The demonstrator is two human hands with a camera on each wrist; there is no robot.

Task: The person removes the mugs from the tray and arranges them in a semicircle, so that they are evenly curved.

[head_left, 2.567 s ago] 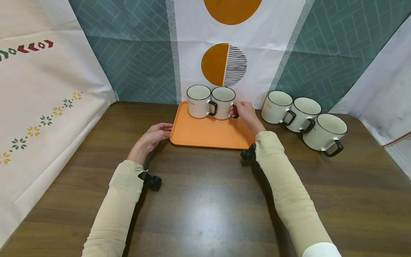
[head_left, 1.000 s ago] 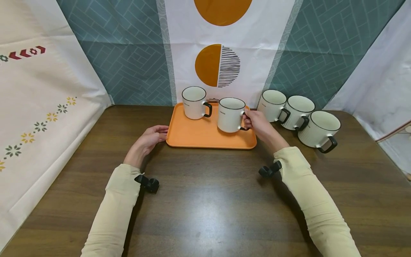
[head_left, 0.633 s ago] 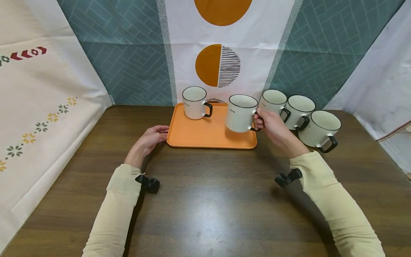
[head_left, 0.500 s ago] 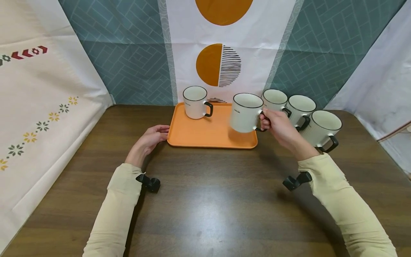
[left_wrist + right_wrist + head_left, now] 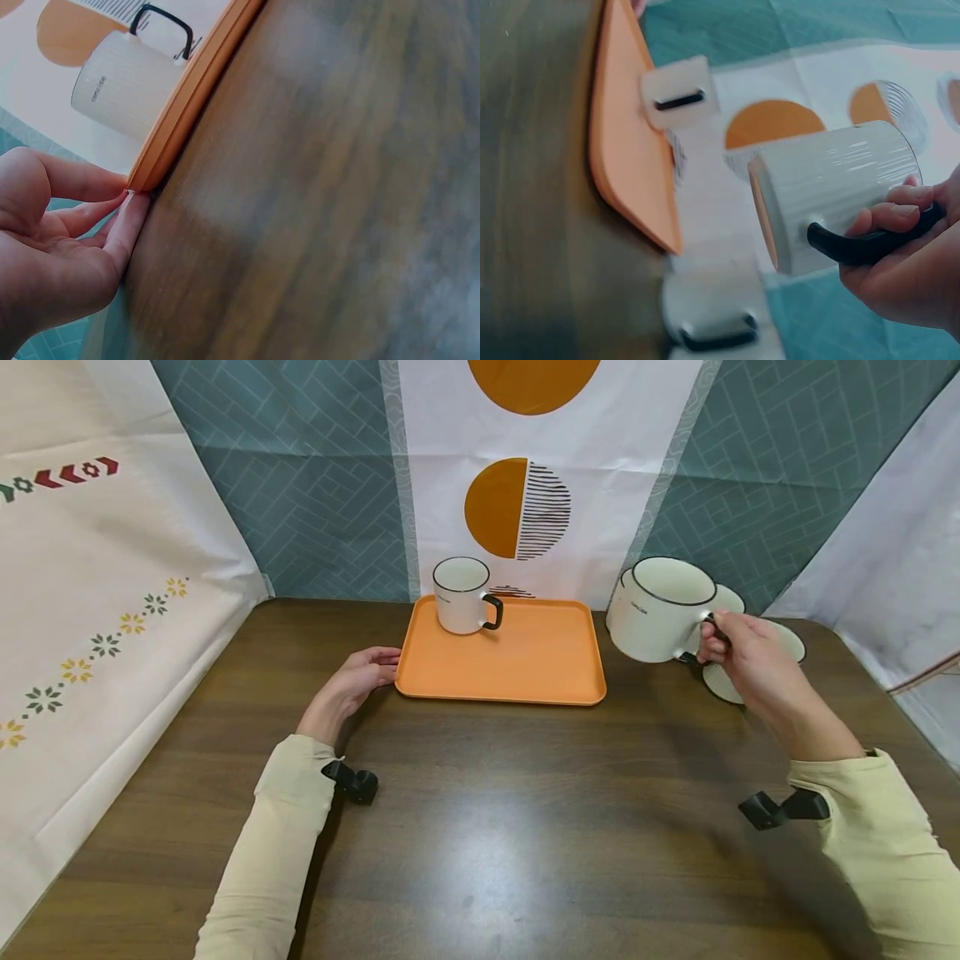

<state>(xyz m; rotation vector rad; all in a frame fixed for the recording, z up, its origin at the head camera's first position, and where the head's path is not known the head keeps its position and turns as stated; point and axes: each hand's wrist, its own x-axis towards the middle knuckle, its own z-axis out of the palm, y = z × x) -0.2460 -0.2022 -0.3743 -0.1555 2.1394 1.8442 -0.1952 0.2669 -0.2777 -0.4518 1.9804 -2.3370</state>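
My right hand (image 5: 757,672) grips the black handle of a white mug with a dark rim (image 5: 663,618). The mug is upright and raised above the table, in front of the group of mugs at the right. In the right wrist view, fingers are curled round the handle of this mug (image 5: 832,187). My left hand (image 5: 352,689) is at the left edge of an orange tray (image 5: 540,668); in the left wrist view its fingertips pinch the tray's rim (image 5: 180,112). Another white mug (image 5: 459,602) stands on the tray's back left, its handle pointing right.
Several white mugs stand at the back right, mostly hidden behind the held mug and right hand; one mug (image 5: 720,681) shows below the hand. A patterned cloth (image 5: 525,510) hangs behind the brown wooden table (image 5: 480,827). Pale cloth (image 5: 135,677) borders the left side.
My right hand has lifted the second mug off the tray and carried it right, to the mugs there. The other mug stays on the tray, and the left hand stays at its edge.
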